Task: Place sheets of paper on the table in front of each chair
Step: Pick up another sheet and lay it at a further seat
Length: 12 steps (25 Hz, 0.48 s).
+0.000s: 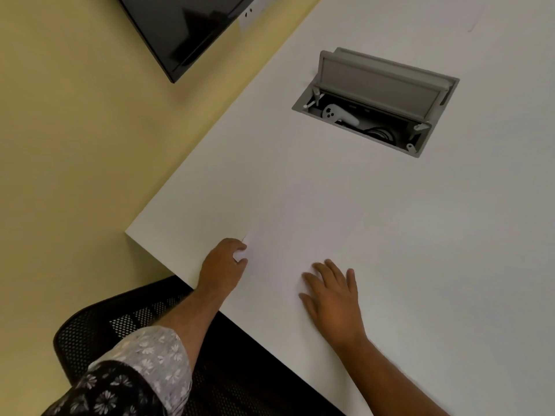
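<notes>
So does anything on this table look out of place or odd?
Only the table's cable box: its lid stands open, with a white controller inside among black cables. The sheet of paper lies flat under both hands.

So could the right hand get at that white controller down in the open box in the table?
Probably yes. The right hand lies flat on the sheet of paper, and only bare table lies between it and the controller. The lid stands raised, leaving the floor box open on the near side.
</notes>
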Motion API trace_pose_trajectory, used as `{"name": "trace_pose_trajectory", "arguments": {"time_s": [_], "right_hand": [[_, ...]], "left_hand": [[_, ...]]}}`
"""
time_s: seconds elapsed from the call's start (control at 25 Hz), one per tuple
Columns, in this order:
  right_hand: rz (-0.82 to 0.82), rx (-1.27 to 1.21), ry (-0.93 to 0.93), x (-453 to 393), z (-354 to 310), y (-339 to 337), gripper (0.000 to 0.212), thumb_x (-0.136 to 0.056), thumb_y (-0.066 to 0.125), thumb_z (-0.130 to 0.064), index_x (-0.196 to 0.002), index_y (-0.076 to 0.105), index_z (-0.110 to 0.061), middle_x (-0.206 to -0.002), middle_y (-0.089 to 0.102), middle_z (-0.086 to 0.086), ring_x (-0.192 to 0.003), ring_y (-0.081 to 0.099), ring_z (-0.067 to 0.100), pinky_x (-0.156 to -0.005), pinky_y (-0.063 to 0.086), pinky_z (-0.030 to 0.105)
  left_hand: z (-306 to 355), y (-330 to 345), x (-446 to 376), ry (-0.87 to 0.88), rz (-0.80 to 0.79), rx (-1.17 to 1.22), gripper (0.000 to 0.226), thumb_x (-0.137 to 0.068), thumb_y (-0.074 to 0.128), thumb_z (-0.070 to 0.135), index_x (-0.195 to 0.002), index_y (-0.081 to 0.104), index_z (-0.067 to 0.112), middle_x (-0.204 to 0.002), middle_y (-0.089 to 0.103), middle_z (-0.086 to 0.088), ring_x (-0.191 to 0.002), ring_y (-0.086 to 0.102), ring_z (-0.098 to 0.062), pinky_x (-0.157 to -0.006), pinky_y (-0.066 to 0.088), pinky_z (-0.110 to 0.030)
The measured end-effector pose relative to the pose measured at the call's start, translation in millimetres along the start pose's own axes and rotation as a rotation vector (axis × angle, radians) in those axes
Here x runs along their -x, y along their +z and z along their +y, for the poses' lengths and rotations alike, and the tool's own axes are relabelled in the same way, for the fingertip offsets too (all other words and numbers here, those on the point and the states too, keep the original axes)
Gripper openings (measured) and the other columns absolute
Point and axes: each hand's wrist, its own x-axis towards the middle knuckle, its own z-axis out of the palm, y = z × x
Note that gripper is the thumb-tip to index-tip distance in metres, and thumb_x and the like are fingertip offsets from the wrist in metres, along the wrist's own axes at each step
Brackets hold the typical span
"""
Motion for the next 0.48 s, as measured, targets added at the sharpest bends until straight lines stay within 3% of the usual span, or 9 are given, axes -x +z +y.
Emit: {"name": "trace_pose_trajectory", "arguments": {"time_s": [0.08,0.12,0.24,0.48], "right_hand": [[0.054,-0.001,-0.026,12.8,1.8,8.5,0.044,-0.102,0.057,-0.050,-0.138,0.069,-0.027,-0.151,0.062,0.003,-0.151,0.045,0.028,-0.125,0.027,0.062],[0.071,-0.003,-0.023,17.0,2.8,10.5,0.045,-0.103,0.055,-0.050,-0.138,0.070,-0.027,-0.150,0.062,0.003,-0.151,0.045,0.028,-0.125,0.027,0.061],[0.072,0.007,0.000,18.8,2.1,11.8,0.044,-0.104,0.055,-0.051,-0.138,0.070,-0.027,-0.151,0.061,0.003,-0.151,0.045,0.029,-0.126,0.026,0.060],[0.085,0.035,-0.004,17.2,1.5,13.2,0.042,-0.104,0.054,-0.048,-0.136,0.071,-0.026,-0.149,0.063,0.005,-0.150,0.047,0.031,-0.126,0.027,0.061]], "left_hand": [[-1.4,5.3,6.7,-0.015,-0.035,-0.019,0.037,-0.086,0.084,0.021,-0.121,0.071,0.018,-0.134,0.059,0.005,-0.086,0.067,-0.015,-0.081,0.056,-0.025],[-1.8,9.6,11.7,-0.028,-0.047,-0.040,0.042,-0.087,0.084,0.027,-0.126,0.069,0.020,-0.139,0.053,0.005,-0.093,0.067,-0.016,-0.082,0.057,-0.027],[-5.0,19.0,25.1,-0.116,0.004,-0.080,0.052,-0.092,0.077,0.037,-0.140,0.061,0.026,-0.154,0.041,0.004,-0.124,0.057,-0.023,-0.095,0.057,-0.035],[-4.5,27.9,37.5,-0.138,0.061,-0.063,0.056,-0.097,0.070,0.040,-0.149,0.055,0.024,-0.163,0.036,0.004,-0.138,0.050,-0.025,-0.102,0.055,-0.038]]}}
